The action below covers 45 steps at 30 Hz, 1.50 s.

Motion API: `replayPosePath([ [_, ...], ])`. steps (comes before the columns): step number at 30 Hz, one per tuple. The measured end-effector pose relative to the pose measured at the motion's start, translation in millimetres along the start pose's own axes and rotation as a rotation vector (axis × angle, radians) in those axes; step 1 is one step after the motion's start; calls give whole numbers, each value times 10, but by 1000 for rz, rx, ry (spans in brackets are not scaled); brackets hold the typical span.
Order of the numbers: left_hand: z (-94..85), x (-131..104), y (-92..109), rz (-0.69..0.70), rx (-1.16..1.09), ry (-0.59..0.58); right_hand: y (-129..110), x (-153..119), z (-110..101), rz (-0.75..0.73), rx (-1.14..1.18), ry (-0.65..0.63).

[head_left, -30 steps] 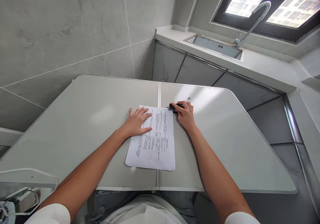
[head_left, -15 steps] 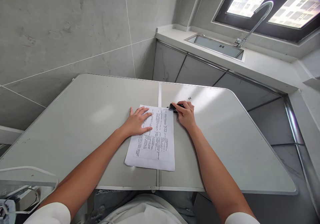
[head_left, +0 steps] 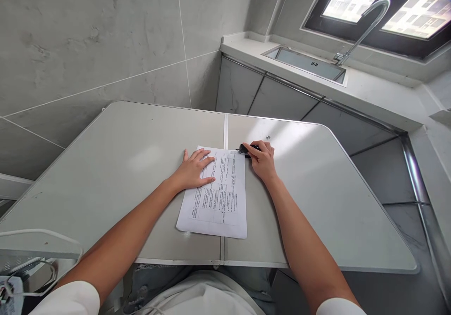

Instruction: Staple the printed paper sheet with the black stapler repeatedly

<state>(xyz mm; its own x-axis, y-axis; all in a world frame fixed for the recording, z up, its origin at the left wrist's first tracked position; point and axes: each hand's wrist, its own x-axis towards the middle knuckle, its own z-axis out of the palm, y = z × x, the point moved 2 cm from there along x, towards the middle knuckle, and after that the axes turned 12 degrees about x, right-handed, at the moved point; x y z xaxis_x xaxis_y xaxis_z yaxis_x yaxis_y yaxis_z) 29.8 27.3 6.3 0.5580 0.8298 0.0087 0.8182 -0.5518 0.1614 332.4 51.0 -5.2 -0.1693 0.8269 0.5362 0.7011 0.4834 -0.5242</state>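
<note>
Printed paper [head_left: 221,211] lies flat across the table's middle seam; whether it is one sheet or more I cannot tell. My left hand [head_left: 195,170] rests on its upper left part, fingers spread and palm down. Wrapped in the fingers of my right hand [head_left: 261,159] is a small black stapler [head_left: 244,149]. The stapler's front end meets the far right corner of the paper. My fingers cover most of its back part.
The pale folding table [head_left: 310,202] has a metal-edged seam. Tiny metallic bits, perhaps staples [head_left: 268,137], lie beyond my right hand. A white cable [head_left: 42,231] loops at the left front. Behind stand a counter with a sink [head_left: 306,64] and a tall faucet [head_left: 366,28].
The view has shifted very slightly. Both hands, the paper and the stapler keep the same places relative to each other.
</note>
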Motion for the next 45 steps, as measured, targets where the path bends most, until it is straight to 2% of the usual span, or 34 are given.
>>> replayPosePath([
  [7, -5, -3, 2, 7, 4, 7, -43, 12, 5, 5, -32, 10],
  [14, -7, 1, 3, 2, -6, -5, -88, 57, 28, 89, 4, 9],
  [27, -9, 4, -11, 11, -42, 16, -217, 69, 97, 50, -134, -45],
  [33, -15, 15, -17, 22, -36, 25, -108, 17, 30, 52, -33, 30],
  [37, -7, 16, -24, 25, -38, 31, 2, 2, -14, 120, 141, 26],
  [40, -5, 14, -26, 28, -43, 27, 82, -3, -8, 179, 168, 32],
  [45, -1, 10, -27, 35, -53, 36, 195, -22, -26, 292, 109, 214],
])
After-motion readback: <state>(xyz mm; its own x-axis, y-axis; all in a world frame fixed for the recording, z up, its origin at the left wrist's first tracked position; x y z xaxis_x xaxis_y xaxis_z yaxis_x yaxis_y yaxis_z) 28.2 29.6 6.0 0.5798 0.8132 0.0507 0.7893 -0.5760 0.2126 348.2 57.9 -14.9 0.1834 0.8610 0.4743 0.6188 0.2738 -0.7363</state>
